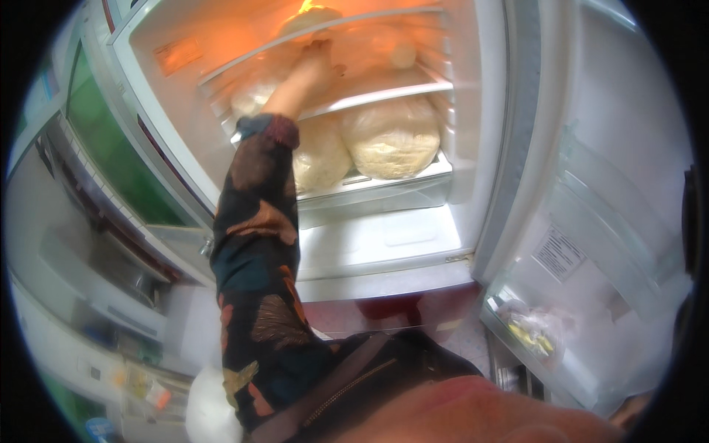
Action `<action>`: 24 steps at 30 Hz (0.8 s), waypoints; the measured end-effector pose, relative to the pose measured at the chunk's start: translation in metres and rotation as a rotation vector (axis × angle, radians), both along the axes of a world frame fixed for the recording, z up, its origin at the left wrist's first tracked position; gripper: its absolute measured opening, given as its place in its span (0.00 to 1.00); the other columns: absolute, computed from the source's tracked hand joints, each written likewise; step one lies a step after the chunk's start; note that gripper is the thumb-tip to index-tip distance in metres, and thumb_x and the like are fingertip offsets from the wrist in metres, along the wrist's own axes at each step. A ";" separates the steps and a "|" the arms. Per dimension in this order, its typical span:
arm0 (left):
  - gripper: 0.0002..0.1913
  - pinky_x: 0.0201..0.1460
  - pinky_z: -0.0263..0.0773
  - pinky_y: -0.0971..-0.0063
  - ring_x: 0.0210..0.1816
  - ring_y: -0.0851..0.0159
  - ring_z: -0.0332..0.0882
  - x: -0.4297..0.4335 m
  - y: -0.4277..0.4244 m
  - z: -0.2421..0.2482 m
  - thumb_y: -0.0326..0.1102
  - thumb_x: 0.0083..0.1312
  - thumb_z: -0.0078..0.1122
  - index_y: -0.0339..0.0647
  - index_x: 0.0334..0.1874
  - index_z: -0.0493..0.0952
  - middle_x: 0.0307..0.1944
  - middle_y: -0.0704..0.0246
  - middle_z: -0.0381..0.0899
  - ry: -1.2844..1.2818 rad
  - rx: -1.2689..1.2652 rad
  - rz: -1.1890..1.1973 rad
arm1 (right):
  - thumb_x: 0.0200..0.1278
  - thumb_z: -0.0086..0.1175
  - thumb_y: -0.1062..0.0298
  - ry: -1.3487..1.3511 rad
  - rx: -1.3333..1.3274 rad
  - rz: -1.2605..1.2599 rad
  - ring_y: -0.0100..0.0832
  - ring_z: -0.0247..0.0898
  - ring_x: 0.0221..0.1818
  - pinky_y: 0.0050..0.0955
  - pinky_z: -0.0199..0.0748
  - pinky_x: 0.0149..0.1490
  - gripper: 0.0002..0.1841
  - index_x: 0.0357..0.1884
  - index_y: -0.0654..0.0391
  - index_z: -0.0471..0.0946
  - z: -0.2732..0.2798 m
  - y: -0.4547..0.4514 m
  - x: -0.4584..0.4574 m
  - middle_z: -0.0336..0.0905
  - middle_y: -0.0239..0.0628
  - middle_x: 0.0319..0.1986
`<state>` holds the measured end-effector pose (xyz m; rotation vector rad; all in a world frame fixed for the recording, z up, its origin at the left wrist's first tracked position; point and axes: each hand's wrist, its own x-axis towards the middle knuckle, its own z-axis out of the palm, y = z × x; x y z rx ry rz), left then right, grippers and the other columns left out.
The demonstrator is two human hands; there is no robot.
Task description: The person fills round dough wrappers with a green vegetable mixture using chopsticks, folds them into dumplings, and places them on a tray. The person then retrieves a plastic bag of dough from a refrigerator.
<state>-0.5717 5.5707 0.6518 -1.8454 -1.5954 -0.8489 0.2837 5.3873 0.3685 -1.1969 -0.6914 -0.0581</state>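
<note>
My left hand (318, 63) reaches deep into an open refrigerator (490, 138), between its glass shelves. The hand is blurred, and its fingers point away from me, so I cannot see whether they grip anything. Just beyond the fingertips, a plastic-wrapped pale bundle (310, 21) sits on the top shelf (382, 16) under the orange light. Below my forearm, a large clear plastic bag of pale contents (393, 138) rests beside a second such bag (321, 158). A small patch of skin, apparently my right hand (631, 410), shows at the door's lower edge, mostly hidden.
The refrigerator door (626, 127) stands swung out to the right, with a bagged item (532, 332) in its lower bin. A clear drawer front (376, 199) lies under the large bags. Left are a green-paned cabinet (122, 144) and a white plastic bag (210, 407).
</note>
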 end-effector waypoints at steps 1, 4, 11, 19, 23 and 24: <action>0.22 0.57 0.67 0.63 0.52 0.51 0.73 -0.001 0.015 -0.002 0.48 0.62 0.55 0.35 0.49 0.78 0.51 0.52 0.76 -0.100 -0.063 -0.107 | 0.72 0.38 0.56 -0.003 0.003 -0.002 0.45 0.64 0.61 0.40 0.61 0.65 0.27 0.61 0.70 0.65 -0.001 0.002 0.000 0.66 0.53 0.60; 0.20 0.54 0.69 0.65 0.51 0.52 0.75 -0.013 0.061 -0.007 0.46 0.61 0.57 0.36 0.47 0.78 0.49 0.53 0.77 0.025 -0.227 -0.048 | 0.71 0.38 0.56 -0.007 0.004 -0.003 0.45 0.64 0.61 0.41 0.61 0.65 0.27 0.61 0.70 0.65 -0.003 0.008 -0.001 0.66 0.53 0.60; 0.17 0.48 0.73 0.68 0.46 0.55 0.78 -0.025 0.102 -0.018 0.41 0.59 0.63 0.36 0.44 0.79 0.44 0.57 0.80 0.072 -0.273 -0.076 | 0.71 0.38 0.57 -0.021 0.000 -0.013 0.46 0.63 0.61 0.41 0.61 0.65 0.26 0.61 0.70 0.66 -0.004 0.022 -0.004 0.66 0.53 0.60; 0.07 0.32 0.65 0.83 0.31 0.77 0.70 0.030 0.016 0.010 0.27 0.65 0.55 0.40 0.44 0.76 0.36 0.74 0.78 -1.032 -0.049 -1.199 | 0.70 0.39 0.59 -0.021 0.006 -0.011 0.46 0.63 0.61 0.42 0.61 0.65 0.25 0.60 0.69 0.66 -0.006 0.025 -0.010 0.67 0.53 0.59; 0.07 0.30 0.70 0.79 0.29 0.73 0.76 0.037 0.002 0.012 0.32 0.65 0.58 0.38 0.42 0.79 0.30 0.71 0.79 -1.059 -0.008 -1.215 | 0.70 0.39 0.59 -0.033 0.004 -0.007 0.46 0.63 0.62 0.42 0.61 0.65 0.25 0.60 0.69 0.66 -0.003 0.027 -0.012 0.67 0.53 0.59; 0.07 0.30 0.70 0.79 0.29 0.73 0.76 0.037 0.002 0.010 0.32 0.65 0.58 0.37 0.42 0.79 0.30 0.71 0.79 -1.039 -0.027 -1.200 | 0.70 0.39 0.59 -0.033 0.008 -0.005 0.46 0.63 0.62 0.42 0.60 0.65 0.25 0.60 0.69 0.66 -0.002 0.026 -0.012 0.67 0.53 0.59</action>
